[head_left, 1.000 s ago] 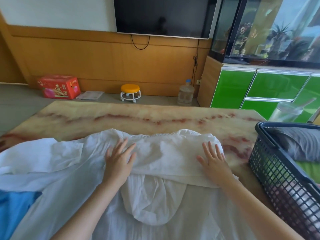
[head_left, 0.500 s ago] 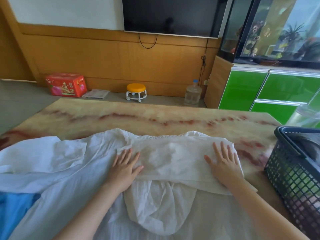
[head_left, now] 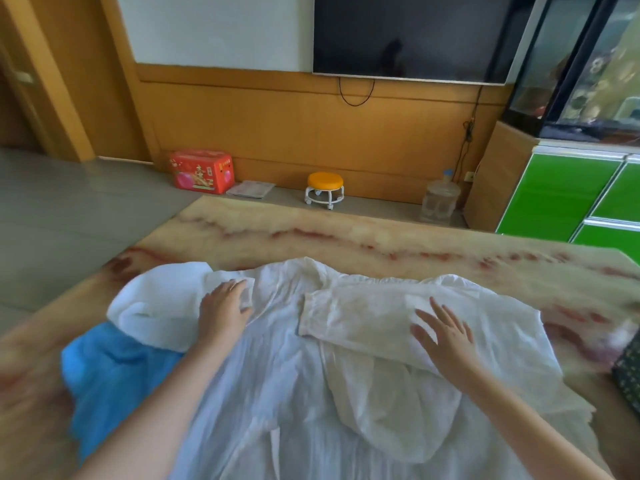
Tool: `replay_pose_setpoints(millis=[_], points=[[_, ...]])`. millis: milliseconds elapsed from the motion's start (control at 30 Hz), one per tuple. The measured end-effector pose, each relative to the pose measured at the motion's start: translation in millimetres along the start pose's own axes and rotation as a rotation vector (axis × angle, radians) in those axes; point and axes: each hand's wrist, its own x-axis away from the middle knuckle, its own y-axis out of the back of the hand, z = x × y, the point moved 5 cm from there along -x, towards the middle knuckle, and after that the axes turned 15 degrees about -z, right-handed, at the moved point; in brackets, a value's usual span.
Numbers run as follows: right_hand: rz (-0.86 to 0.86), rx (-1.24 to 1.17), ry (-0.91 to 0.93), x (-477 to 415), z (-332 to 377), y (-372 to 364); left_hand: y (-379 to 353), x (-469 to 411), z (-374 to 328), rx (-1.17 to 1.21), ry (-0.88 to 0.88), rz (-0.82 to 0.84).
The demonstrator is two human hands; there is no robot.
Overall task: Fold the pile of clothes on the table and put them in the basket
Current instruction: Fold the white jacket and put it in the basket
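Two hands work on a white shirt (head_left: 277, 358) spread over the marble worktop (head_left: 346, 237).
The right hand (head_left: 446, 336) lies flat, fingers straight and apart, on the sleeve folded across the shirt. The left hand (head_left: 223, 308) is at the end of the other sleeve; its fingers bend around the cuff and seem to pinch it, though the blur makes this unsure. A blue cloth (head_left: 114, 375) lies just beside the shirt on the left. The basket (head_left: 628, 368) shows only at the right edge.
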Motion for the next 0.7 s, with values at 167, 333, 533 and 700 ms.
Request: replay_pose_setpoints(millis=[167,333,533,700], points=[[0.082,-0.336,0.026,21,68,-9,11,-2,41,-0.080,0.171,0.215],[0.081,-0.586,-0.120,23,80,-4,27,1,29,-0.073,0.172,-0.020],[0.230,-1.064,-0.539,6,81,5,45,-14,-91,0.521,0.209,-0.114],[0.307,-1.295,-0.670,-32,68,20,10,32,-215,0.691,-0.045,0.214]])
